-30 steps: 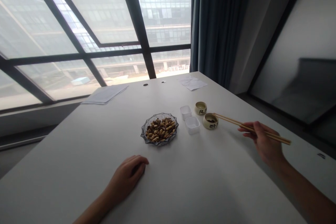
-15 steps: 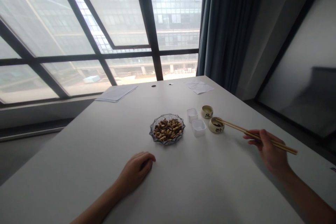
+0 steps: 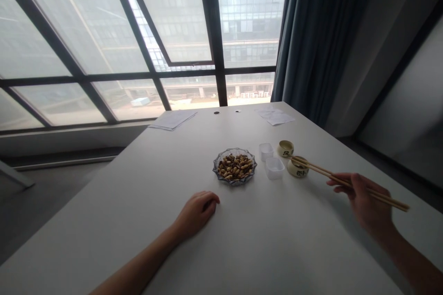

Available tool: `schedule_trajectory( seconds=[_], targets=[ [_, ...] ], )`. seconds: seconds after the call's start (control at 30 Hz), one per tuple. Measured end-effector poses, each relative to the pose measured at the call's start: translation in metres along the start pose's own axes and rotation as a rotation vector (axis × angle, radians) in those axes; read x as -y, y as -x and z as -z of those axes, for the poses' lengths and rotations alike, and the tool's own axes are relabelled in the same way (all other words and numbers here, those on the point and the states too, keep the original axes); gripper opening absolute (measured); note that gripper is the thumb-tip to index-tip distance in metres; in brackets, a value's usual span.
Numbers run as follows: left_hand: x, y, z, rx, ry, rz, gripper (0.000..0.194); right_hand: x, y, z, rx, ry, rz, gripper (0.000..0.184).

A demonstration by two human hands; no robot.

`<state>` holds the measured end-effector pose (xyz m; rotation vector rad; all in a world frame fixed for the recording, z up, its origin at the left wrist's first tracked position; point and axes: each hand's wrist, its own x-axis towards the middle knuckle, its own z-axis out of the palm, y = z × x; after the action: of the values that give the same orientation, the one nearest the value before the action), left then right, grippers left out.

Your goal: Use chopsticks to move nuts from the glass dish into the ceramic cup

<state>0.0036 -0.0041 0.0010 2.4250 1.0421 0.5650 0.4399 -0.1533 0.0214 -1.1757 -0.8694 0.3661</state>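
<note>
Reaching further left with the chopsticks [image 3: 320,170]: going from dipping into the near cup [image 3: 297,174] 0.5 s ago to lying across its mouth and ending about at the left rim, close to the far cup [image 3: 284,152]. Probably meaning coming out of there rather than poking around inside, but can't tell if pinching anything. Clamping the right hand [image 3: 370,200] grip on them. Resting the left hand [image 3: 199,209] on the bench [image 3: 104,198], loosely curled, thumb apart from fingers, short of the glass dish [image 3: 217,173] of nut-like bits [image 3: 235,167].
</note>
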Motion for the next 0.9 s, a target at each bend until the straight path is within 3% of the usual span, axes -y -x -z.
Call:
schedule_trajectory(
  seconds=[0.17, 0.23, 0.43, 0.53, 0.7, 0.9],
  targets=[
    [-0.001, 0.000, 0.000, -0.004, -0.003, 0.010, 0.022, 0.040, -0.013, -0.047, 0.220, 0.155, 0.253, 0.020],
    [0.000, 0.001, 0.000, -0.005, -0.003, 0.007, 0.022, 0.050, -0.022, -0.072, 0.366, 0.217, 0.315, 0.016],
    [0.001, 0.002, -0.001, -0.007, 0.003, -0.002, 0.020, 0.054, -0.047, -0.140, 0.899, 0.373, 0.608, 0.016],
    [0.002, 0.002, -0.002, -0.001, 0.009, -0.003, 0.019, 0.047, -0.055, -0.164, 1.071, 0.418, 0.638, 0.022],
    [0.003, 0.002, -0.002, 0.009, 0.031, -0.025, 0.019, 0.029, -0.067, -0.187, 1.124, 0.437, 0.597, 0.028],
    [0.005, 0.004, -0.004, 0.010, 0.040, -0.030, 0.020, 0.016, -0.073, -0.200, 1.157, 0.468, 0.533, 0.025]
  ],
)
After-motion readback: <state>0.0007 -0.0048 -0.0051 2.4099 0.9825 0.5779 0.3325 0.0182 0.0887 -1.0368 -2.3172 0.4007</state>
